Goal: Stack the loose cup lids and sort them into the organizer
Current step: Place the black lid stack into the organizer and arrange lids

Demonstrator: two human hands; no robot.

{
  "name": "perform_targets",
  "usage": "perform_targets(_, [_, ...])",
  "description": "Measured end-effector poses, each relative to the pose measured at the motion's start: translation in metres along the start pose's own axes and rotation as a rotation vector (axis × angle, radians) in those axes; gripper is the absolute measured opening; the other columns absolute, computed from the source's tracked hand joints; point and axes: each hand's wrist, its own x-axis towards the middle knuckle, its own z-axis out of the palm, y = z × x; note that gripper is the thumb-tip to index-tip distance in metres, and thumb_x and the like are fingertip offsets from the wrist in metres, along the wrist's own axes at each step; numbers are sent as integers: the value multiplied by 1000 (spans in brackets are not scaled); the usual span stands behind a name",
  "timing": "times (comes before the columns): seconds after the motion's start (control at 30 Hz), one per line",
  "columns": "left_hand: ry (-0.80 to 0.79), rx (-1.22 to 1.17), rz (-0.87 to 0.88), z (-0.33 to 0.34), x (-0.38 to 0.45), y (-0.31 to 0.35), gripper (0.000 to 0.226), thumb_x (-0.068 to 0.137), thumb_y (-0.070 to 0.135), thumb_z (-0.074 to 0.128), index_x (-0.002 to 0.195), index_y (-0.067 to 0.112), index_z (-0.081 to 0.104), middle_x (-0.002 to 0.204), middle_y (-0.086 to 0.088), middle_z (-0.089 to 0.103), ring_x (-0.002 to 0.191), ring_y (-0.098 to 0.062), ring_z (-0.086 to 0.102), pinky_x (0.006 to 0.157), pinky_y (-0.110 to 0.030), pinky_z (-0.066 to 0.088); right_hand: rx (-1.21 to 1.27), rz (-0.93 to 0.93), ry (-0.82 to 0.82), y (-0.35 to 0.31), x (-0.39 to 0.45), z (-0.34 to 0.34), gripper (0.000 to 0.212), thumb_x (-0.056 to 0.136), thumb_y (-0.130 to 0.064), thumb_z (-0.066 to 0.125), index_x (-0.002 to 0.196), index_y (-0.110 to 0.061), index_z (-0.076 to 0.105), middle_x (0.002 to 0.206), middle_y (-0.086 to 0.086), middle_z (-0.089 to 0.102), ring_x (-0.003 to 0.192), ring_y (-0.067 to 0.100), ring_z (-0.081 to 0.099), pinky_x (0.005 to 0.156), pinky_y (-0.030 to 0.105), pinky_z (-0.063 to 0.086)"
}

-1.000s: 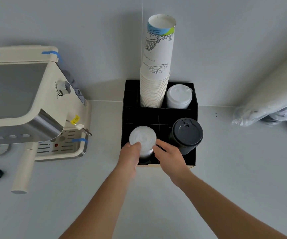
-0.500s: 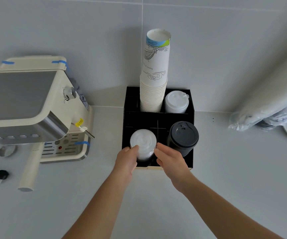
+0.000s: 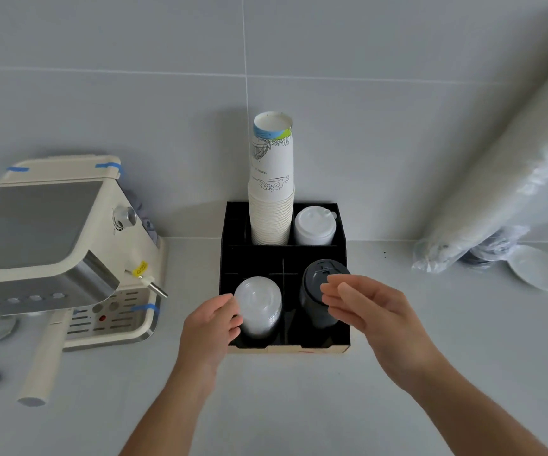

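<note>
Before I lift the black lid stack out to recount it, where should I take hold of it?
Probably grip the black lid stack by its round sides just under the top lid, coming from above and the open front. It stands nearly upright in the organizer's front right slot, with dividers close around its lower half.

Black organizer (image 3: pixel 229 258), clear lid stack (image 3: pixel 259 307), black lid stack (image 3: pixel 315 291), white lid stack (image 3: pixel 313 225), white line-drawn cups (image 3: pixel 271 179) with blue-green band, cream coffee machine (image 3: pixel 52 245) with blue tape.

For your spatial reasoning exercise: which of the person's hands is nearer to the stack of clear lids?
Left. The left hand has its fingers against the side of the clear lids; the right hand is open, off to their right, in front of the black lids.
</note>
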Motion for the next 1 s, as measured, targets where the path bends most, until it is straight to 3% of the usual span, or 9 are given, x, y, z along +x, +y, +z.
perform_targets(0.1, [-34, 28, 59, 16, 2, 21, 11, 91, 19, 62, 88, 27, 69, 96, -12, 71, 93, -24, 68, 92, -40, 55, 27, -62, 23, -22, 16, -14, 19, 97, -10, 56, 103, -13, 74, 101, 8, 79, 98, 19, 75, 89, 30, 57])
perform_targets(0.3, [-95, 156, 150, 48, 31, 47, 10, 87, 21, 66, 97, 23, 71, 88, -3, 74, 87, -18, 70, 92, -38, 55, -58, -69, 70, -41, 65, -31, 16, 96, -12, 60, 93, -19, 74, 99, 7, 77, 92, 15, 72, 94, 33, 55])
perform_targets(0.4, [-143, 293, 222, 68, 49, 56, 16, 85, 28, 68, 100, 26, 71, 98, 3, 74, 94, -14, 70, 95, -38, 54, -200, -51, 100, -39, 98, -37, 13, 93, -17, 66, 89, -26, 74, 91, -1, 76, 91, 14, 70, 94, 32, 54])
perform_targets(0.5, [-176, 490, 308, 89, 68, 64, 32, 84, 35, 67, 114, 25, 69, 109, 8, 71, 96, -7, 66, 83, -17, 50, -413, -24, 112, -35, 130, -41, 10, 90, -26, 68, 98, -31, 72, 97, -12, 74, 95, 10, 67, 83, 24, 49])
perform_targets(0.57, [-192, 607, 377, 104, 80, 69, 34, 86, 31, 66, 120, 22, 67, 113, 9, 68, 97, -3, 62, 73, -6, 44, -555, -27, 106, -32, 151, -42, 29, 88, -29, 70, 117, -27, 70, 114, -9, 72, 107, 9, 65, 91, 24, 46])
perform_targets(0.63, [-233, 727, 488, 114, 89, 70, 39, 88, 29, 65, 125, 18, 63, 121, 4, 66, 107, -8, 63, 87, -18, 51, -687, -26, 65, -29, 165, -40, 44, 87, -30, 70, 130, -23, 65, 128, -4, 67, 119, 12, 61, 98, 25, 44])
perform_targets(0.73, [-281, 974, 646, 129, 100, 61, 45, 91, 28, 61, 134, 16, 56, 134, -1, 58, 124, -16, 53, 106, -29, 41, -821, -14, 33, -24, 185, -40, 57, 85, -36, 71, 139, -26, 57, 141, 0, 60, 127, 18, 57, 99, 28, 43])
perform_targets(0.87, [-290, 1173, 804, 139, 110, 57, 46, 96, 27, 52, 139, 12, 48, 142, -5, 48, 129, -19, 46, 104, -30, 39, -896, -39, -13, -22, 201, -38, 67, 82, -39, 75, 144, -27, 52, 148, -2, 54, 128, 18, 55, 90, 21, 37])
perform_targets(1.0, [-302, 1362, 915, 148, 116, 58, 41, 98, 22, 47, 136, 8, 47, 151, -13, 38, 130, -28, 46, 101, -37, 43, -973, -80, -55, -19, 210, -33, 77, 78, -40, 78, 147, -26, 47, 148, -3, 52, 132, 16, 50, 96, 20, 36])
